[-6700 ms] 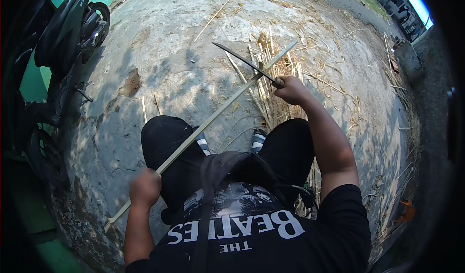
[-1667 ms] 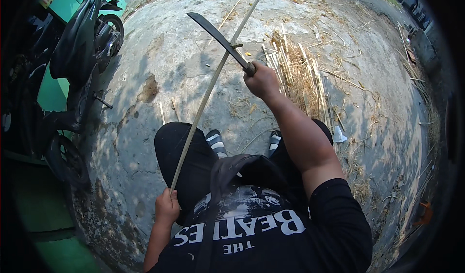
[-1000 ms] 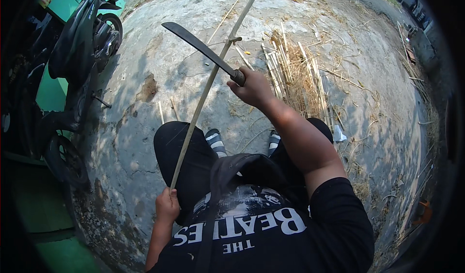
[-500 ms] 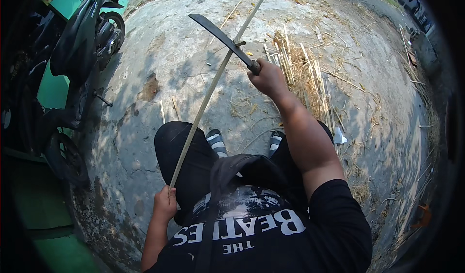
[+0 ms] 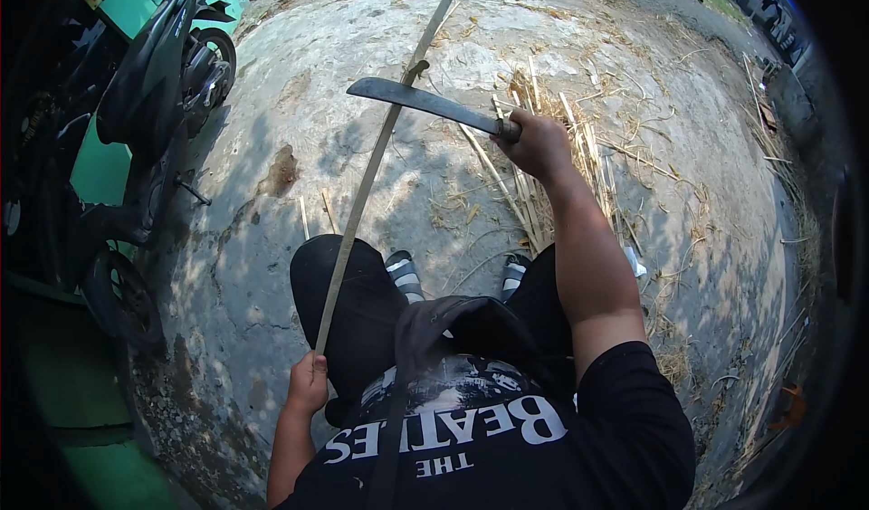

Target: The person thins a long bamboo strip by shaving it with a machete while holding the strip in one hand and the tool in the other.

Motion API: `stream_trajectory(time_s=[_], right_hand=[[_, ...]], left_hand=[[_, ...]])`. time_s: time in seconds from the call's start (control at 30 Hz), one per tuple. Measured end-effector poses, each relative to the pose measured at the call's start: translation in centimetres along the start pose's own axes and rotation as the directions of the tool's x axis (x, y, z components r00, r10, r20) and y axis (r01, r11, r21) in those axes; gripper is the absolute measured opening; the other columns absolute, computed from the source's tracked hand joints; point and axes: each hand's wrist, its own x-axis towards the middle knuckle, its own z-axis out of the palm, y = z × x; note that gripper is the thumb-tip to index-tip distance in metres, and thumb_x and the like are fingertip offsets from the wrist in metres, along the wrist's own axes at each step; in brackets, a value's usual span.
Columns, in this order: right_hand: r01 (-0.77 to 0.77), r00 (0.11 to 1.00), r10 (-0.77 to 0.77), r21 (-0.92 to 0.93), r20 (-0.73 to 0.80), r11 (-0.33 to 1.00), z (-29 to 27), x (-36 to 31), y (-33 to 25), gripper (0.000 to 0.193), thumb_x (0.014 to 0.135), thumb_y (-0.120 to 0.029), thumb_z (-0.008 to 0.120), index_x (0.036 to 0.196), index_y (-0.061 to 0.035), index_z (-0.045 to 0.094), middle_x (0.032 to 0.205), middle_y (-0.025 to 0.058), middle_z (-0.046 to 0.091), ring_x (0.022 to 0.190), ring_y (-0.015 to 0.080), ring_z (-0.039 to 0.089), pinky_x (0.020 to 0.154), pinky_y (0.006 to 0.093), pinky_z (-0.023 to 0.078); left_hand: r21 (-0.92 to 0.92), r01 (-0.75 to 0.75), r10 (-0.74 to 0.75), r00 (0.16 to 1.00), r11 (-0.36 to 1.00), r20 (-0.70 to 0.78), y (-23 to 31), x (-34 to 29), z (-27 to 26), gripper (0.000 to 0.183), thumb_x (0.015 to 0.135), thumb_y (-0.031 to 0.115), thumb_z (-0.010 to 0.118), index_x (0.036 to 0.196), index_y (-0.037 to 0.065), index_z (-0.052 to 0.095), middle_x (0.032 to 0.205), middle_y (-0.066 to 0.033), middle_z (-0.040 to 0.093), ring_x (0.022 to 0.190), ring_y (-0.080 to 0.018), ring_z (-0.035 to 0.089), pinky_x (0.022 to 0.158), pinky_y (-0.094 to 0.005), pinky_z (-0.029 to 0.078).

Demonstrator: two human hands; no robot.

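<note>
My left hand (image 5: pixel 308 385) is closed around the near end of a long, thin bamboo strip (image 5: pixel 364 189), beside my left thigh. The strip slants up and away, past the top edge of the view. In my right hand (image 5: pixel 538 145) is the handle of a machete (image 5: pixel 425 100), its dark blade pointing left. The blade crosses the bamboo strip well beyond my knees; whether it presses on it I cannot tell. A small brownish lump, perhaps a node or curl (image 5: pixel 416 70), sticks out from the strip just past the blade.
A pile of split bamboo and shavings (image 5: pixel 587 162) lies on the concrete beyond my right knee. Another pale strip (image 5: pixel 496 180) slants beside it. At the left stands a black motorcycle (image 5: pixel 149 94). My sandalled feet (image 5: pixel 405 275) are apart below.
The machete has swung flatter and its handle has moved right and slightly nearer. The far end of the held strip reaches farther up the view. A pale strip now shows left of the pile.
</note>
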Motion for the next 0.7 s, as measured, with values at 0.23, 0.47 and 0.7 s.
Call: stream_trajectory(time_s=[0.23, 0.47, 0.7], right_hand=[[0.335, 0.852, -0.482, 0.494, 0.203, 0.802, 1.9, -3.1, -5.1, 0.049, 0.084, -0.045, 0.076, 0.109, -0.0047, 0.065, 0.086, 0.0172, 0.070, 0.084, 0.0395, 0.069, 0.074, 0.0478, 0.051], [0.673, 0.683, -0.722, 0.294, 0.106, 0.679, 3.3, -4.5, -8.1, 0.039, 0.089, -0.048, 0.074, 0.101, -0.0136, 0.060, 0.084, 0.0064, 0.069, 0.080, 0.0314, 0.069, 0.077, 0.0422, 0.049], [0.792, 0.608, -0.778, 0.046, -0.156, 0.609, 3.6, -3.2, -6.0, 0.045, 0.084, -0.056, 0.076, 0.097, -0.0154, 0.062, 0.072, 0.0014, 0.064, 0.068, 0.0221, 0.068, 0.071, 0.0360, 0.048]], left_hand=[[0.000, 0.022, -0.022, 1.000, 1.000, -0.013, 1.2, -0.4, -0.2, 0.058, 0.107, 0.053, 0.047, 0.085, 0.000, 0.057, 0.067, -0.0121, 0.058, 0.064, -0.0239, 0.060, 0.060, -0.0396, 0.046], [0.003, 0.049, -0.049, 0.999, 0.999, -0.004, -0.5, -0.2, 0.0, 0.061, 0.107, 0.055, 0.044, 0.085, 0.000, 0.057, 0.067, -0.0136, 0.058, 0.066, -0.0259, 0.061, 0.062, -0.0418, 0.047], [-0.013, 0.042, -0.042, 0.999, 0.999, -0.006, -0.4, 0.1, 0.2, 0.059, 0.107, 0.053, 0.046, 0.084, 0.000, 0.056, 0.068, -0.0169, 0.059, 0.065, -0.0323, 0.062, 0.061, -0.0441, 0.047]])
